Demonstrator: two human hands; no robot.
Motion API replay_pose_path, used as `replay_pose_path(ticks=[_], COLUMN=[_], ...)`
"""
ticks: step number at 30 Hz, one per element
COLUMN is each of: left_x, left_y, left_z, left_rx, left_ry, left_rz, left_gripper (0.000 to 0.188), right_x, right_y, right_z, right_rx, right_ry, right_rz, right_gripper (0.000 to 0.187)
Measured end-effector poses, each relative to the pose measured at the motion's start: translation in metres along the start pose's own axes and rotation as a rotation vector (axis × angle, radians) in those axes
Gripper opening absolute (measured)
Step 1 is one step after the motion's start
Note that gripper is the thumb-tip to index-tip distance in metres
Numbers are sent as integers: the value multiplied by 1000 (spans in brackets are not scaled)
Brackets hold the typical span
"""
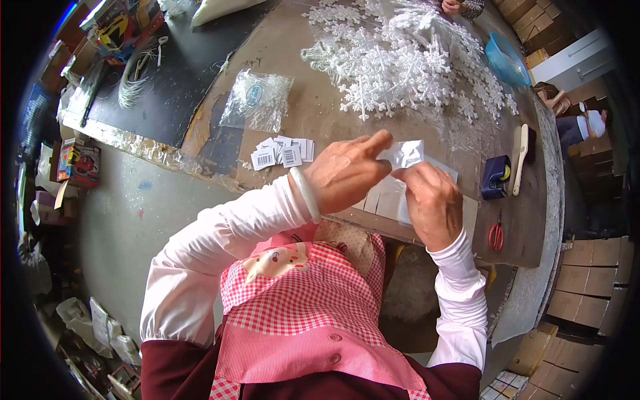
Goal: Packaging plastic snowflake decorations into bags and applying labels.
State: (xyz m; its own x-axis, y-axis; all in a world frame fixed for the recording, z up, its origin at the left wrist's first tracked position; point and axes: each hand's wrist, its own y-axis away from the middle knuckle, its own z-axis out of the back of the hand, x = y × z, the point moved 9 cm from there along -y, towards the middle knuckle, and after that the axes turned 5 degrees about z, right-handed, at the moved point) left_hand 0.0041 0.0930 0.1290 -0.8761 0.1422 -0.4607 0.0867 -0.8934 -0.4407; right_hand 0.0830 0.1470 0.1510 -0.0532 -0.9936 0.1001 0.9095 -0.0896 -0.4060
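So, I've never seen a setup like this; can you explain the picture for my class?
No machine here: a person's bare left hand and right hand do the work. The picture comes from a wide fisheye camera worn on the head, looking down, so straight edges bend. On the brown tabletop lie a pile of white snowflake-shaped pieces, white paper labels, a bulging clear plastic bag and red-handled scissors. The right hand pinches a shiny clear plastic packet; the left hand is beside it, its grip unclear.

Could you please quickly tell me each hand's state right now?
Left hand: fingers partly curled beside the small, shiny, clear plastic bag; grip cannot be told.
Right hand: closed, pinching that bag.
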Motion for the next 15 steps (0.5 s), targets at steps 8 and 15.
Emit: replay_pose_path(ticks=[8, 15], left_x=[23, 14], left_y=[-6, -1], left_z=[0, -13], left_rx=[-232, -208], left_ry=[-83, -285], left_rz=[171, 170], left_gripper=[10, 32], right_x=[1, -27], right_y=[-5, 4], right_z=[-15, -17], right_rx=[-4, -30], right_ry=[-131, 136], right_rz=[-31, -146], right_gripper=[26, 35])
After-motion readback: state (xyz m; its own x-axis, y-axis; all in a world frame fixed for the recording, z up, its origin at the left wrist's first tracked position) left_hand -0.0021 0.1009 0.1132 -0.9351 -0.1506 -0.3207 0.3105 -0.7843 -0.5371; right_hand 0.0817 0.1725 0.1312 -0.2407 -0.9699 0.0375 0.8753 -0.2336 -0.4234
